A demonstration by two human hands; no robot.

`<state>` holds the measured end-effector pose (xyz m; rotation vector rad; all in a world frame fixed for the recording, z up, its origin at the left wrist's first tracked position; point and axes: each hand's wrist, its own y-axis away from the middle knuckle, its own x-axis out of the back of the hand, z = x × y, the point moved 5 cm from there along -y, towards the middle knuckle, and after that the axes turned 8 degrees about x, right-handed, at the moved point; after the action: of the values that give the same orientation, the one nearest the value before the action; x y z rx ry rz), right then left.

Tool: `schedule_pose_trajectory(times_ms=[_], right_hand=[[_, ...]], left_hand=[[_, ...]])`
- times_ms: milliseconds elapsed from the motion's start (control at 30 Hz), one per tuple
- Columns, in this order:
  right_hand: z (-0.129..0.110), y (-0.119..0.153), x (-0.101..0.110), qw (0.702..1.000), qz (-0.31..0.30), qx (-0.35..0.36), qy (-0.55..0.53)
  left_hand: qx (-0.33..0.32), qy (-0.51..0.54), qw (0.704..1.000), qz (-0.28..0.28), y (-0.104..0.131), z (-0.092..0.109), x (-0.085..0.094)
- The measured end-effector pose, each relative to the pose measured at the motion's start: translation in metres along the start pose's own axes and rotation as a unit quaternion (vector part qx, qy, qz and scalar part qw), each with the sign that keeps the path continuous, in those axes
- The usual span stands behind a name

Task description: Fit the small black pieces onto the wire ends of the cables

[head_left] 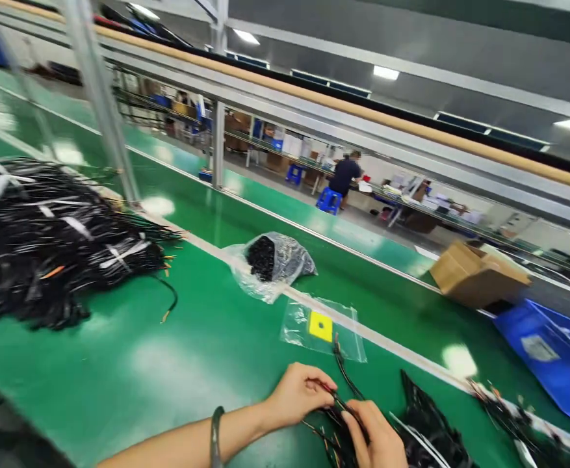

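My left hand [301, 393], with a dark bangle on its wrist, pinches the thin end of a black cable near the bottom middle. Just right of it, my right hand [375, 432] has its fingers closed round the same black cable [340, 403]. More black cables with bare coloured wire ends hang below and between my hands. Beyond them, a clear zip bag [351, 335] with a yellow square label [320, 325] lies on the green table [192, 377]. A black cable bundle [428, 422] lies right of my right hand.
A large heap of black cables [45, 240] covers the left. A clear bag of small black parts [270, 260] lies mid-table. At right are a cardboard box [474, 276], a blue bin [552, 357] and more cables [513, 422]. Metal posts stand behind; a seated person [346, 174] is far back.
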<state>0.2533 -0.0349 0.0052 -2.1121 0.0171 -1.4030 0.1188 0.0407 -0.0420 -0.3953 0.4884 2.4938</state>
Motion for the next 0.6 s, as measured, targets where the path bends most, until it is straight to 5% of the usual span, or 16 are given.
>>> schedule_pose_trajectory(times_ms=[300,600], right_hand=[[-0.012,0.004,-0.004,0.997,-0.024,-0.05,-0.06],[-0.015,0.003,-0.002,0.996,-0.036,-0.058,-0.064]], left_hand=[[-0.067,-0.158,0.985,-0.004,0.015,0.015,-0.004],[-0.238,-0.322,0.916,-0.034,0.03,0.031,-0.011]])
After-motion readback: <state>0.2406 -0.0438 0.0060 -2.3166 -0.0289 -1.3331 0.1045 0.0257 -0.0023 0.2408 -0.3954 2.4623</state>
